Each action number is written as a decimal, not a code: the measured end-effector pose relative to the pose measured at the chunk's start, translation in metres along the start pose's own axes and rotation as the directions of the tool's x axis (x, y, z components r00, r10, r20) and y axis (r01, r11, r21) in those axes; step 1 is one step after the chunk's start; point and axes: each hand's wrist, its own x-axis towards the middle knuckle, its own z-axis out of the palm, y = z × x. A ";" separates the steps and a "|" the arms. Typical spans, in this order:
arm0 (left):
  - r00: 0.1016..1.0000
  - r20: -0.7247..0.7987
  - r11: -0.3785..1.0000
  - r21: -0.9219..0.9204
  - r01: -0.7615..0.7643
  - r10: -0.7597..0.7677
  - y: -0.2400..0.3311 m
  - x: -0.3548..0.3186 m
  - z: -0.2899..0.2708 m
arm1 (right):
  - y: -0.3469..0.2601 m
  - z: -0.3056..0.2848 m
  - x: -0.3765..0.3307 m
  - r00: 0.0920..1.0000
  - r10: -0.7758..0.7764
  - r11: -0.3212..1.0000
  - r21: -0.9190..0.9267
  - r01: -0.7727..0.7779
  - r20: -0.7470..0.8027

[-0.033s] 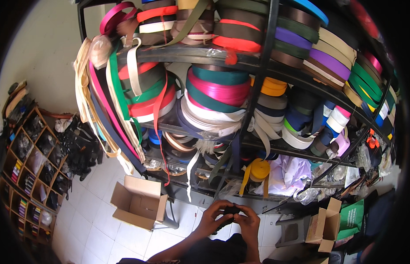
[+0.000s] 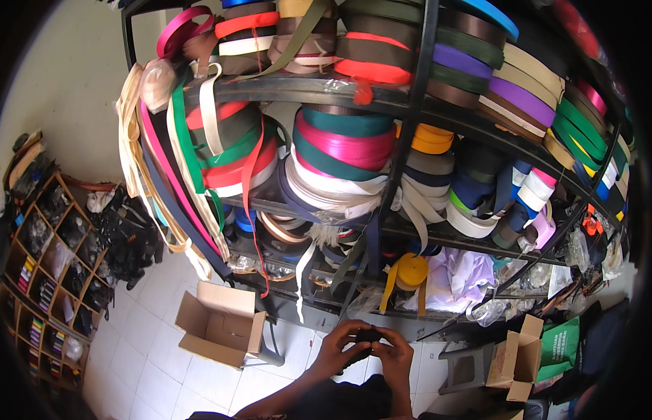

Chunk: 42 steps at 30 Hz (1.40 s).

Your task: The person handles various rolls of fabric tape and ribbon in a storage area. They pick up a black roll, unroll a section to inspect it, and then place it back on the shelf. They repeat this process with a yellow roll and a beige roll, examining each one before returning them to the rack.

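Just in front of my body, both hands are raised with their fingertips close together around a small black object (image 2: 369,336). Its kind I cannot make out, since the fingers cover much of it. My left hand (image 2: 335,350) curls its fingers over the object's left side, thumb below. From the right, my right hand (image 2: 394,351) pinches it between thumb and fingers. More dark material shows under the fingers, between the palms. Beyond the hands stands a black metal rack (image 2: 326,89) stacked with rolls of coloured webbing (image 2: 345,144).
An open cardboard box (image 2: 221,323) rests on a stool to the left. Another open box (image 2: 515,364) stands at the right beside a grey stool (image 2: 462,369) and a green bag (image 2: 558,346). A wooden pigeonhole shelf (image 2: 49,269) is at far left. Loose straps (image 2: 133,140) hang off the rack.
The whole view has shifted very slightly. Both hands keep the same grip on the black object.
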 end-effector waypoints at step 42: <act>0.849 0.309 0.893 -0.002 0.451 -0.428 -0.079 0.050 0.227 | -0.028 -0.255 -0.046 0.920 -0.384 0.832 -0.462 0.306 -0.083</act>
